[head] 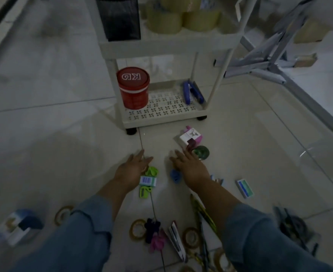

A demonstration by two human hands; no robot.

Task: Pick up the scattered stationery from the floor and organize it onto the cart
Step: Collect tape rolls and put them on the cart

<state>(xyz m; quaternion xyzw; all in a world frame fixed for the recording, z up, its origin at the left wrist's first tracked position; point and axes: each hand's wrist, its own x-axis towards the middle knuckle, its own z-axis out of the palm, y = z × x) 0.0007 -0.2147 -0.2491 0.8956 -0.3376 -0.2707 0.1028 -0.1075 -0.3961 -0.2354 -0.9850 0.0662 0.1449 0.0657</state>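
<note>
A red lidded tub [132, 87] and blue stapler [192, 93] are being stored on the white plastic cart [161, 46], while most stationery, like a green packaged cutter [149, 181], is being left on the floor [44, 114] under the spread, empty left hand [132, 169] and right hand [189, 165].

A: How many small clear tape rings [63, 214] lie on the floor?
B: Four plainly; maybe a fifth at the bottom edge.
A: And on the white plastic cart [161, 46]?
B: One red lidded tub [133, 88] in the lower shelf's left corner, and at least three big yellowish packing-tape rolls [164, 21] on the upper shelf.
</note>
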